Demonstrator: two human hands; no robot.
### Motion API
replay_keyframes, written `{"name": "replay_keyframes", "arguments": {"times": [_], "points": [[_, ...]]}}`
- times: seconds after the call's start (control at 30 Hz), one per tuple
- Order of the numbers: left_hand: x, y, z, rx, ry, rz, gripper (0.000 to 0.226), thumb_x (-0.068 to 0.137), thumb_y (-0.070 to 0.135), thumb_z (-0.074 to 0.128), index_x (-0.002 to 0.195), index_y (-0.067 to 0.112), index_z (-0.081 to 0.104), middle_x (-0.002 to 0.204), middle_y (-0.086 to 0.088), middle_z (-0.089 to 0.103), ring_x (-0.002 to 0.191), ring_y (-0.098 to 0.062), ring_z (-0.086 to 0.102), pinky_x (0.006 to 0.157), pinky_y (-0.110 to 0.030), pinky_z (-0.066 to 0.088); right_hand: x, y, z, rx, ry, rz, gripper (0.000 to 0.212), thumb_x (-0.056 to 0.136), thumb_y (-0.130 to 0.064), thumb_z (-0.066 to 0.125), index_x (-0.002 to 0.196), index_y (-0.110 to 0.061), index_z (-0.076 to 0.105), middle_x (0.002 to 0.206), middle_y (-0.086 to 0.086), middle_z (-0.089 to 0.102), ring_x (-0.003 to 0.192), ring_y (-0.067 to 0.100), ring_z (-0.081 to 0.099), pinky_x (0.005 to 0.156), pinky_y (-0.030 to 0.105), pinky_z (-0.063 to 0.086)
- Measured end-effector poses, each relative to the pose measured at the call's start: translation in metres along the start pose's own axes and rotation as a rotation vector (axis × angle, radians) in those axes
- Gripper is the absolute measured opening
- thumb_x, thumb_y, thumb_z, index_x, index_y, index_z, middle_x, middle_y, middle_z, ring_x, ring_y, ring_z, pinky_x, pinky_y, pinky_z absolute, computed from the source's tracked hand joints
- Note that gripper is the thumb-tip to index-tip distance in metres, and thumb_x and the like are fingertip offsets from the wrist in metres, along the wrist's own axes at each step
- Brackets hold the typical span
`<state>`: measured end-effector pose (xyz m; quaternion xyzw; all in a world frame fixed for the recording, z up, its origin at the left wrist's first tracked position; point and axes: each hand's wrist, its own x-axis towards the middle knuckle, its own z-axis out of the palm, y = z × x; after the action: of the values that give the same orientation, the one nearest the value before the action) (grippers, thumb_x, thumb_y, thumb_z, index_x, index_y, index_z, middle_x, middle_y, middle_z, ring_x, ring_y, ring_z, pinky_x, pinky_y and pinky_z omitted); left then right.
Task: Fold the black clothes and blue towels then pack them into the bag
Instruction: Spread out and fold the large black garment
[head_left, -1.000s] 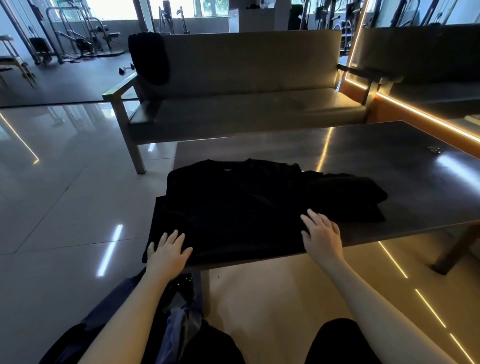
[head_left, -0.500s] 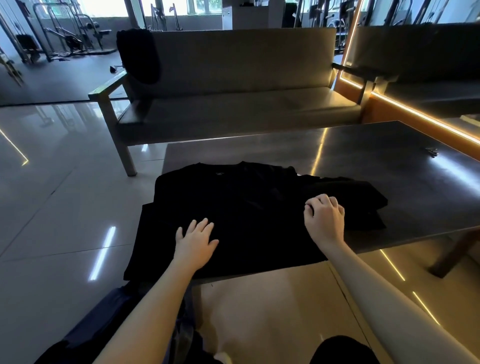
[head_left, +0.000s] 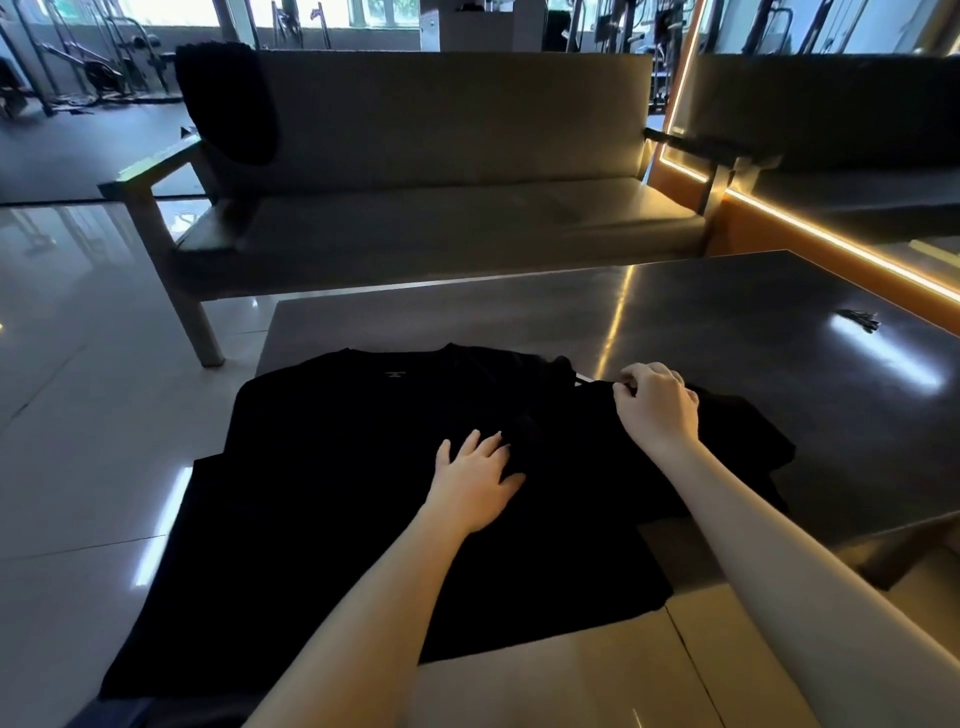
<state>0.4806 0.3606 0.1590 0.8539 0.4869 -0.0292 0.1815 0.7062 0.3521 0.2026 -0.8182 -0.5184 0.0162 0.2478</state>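
Folding looks barely begun, in my judgement: one black shirt (head_left: 337, 493) lies spread on the table (head_left: 727, 322), its hem over the near edge, with no fold finished. A dark garment (head_left: 228, 98) hangs on the sofa (head_left: 457, 171). I can make out neither towels nor bag. The left hand (head_left: 475, 480) lies flat mid-shirt, fingers straight. The right hand (head_left: 657, 402) has its fingers curled, pinching cloth at the shirt's right shoulder.

Facing a shirt (head_left: 337, 493) lying on the near left of a table (head_left: 727, 322), overhanging its near edge, with a bench (head_left: 441, 223) standing behind.
Resting the left hand (head_left: 475, 480) on the shirt's middle, pinching its far right edge with the right hand (head_left: 657, 405); seeing another garment (head_left: 228, 104) hanging over the bench's left end.
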Motion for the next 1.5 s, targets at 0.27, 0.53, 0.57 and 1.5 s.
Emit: {"name": "replay_keyframes", "arguments": {"times": [0.27, 0.53, 0.57, 1.5], "points": [[0.048, 0.007, 0.001, 0.011, 0.065, -0.004, 0.054, 0.099, 0.046, 0.031, 0.146, 0.020, 0.031, 0.158, 0.004, 0.015, 0.147, -0.018, 0.007, 0.117, -0.047, 0.004, 0.036, 0.002, 0.010, -0.073, -0.303, -0.043, 0.036, 0.085, -0.024, 0.055, 0.121, -0.027, 0.062, 0.126, 0.000, 0.058, 0.117, 0.025, 0.052, 0.100, 0.043, 0.038], [0.066, 0.013, -0.003, -0.076, 0.105, -0.005, 0.053, 0.100, 0.048, 0.028, 0.147, 0.024, 0.029, 0.156, 0.003, 0.023, 0.145, -0.017, 0.012, 0.116, -0.046, 0.006, 0.038, 0.004, 0.016, 0.205, -0.062, -0.099, 0.022, 0.083, -0.002, 0.052, 0.092, -0.009, 0.071, 0.098, 0.009, 0.069, 0.095, 0.024, 0.061, 0.078, 0.023, 0.042], [0.067, 0.016, -0.003, -0.086, 0.108, -0.012, 0.054, 0.100, 0.048, 0.029, 0.147, 0.023, 0.030, 0.156, 0.002, 0.023, 0.145, -0.018, 0.012, 0.116, -0.047, 0.005, 0.037, 0.003, 0.015, 0.250, -0.034, -0.096, 0.024, 0.081, 0.001, 0.050, 0.091, -0.008, 0.071, 0.098, 0.008, 0.068, 0.095, 0.021, 0.060, 0.078, 0.017, 0.038], [0.114, 0.007, -0.058, -0.710, 0.073, 0.002, 0.041, 0.095, 0.037, 0.053, 0.130, 0.015, 0.055, 0.133, -0.006, 0.054, 0.122, -0.020, 0.049, 0.102, -0.033, 0.039, -0.023, -0.028, 0.034, -0.349, -0.453, -0.879, 0.041, 0.091, -0.035, 0.048, 0.131, -0.034, 0.054, 0.113, 0.002, 0.066, 0.123, 0.021, 0.049, 0.114, 0.035, 0.007]]}}
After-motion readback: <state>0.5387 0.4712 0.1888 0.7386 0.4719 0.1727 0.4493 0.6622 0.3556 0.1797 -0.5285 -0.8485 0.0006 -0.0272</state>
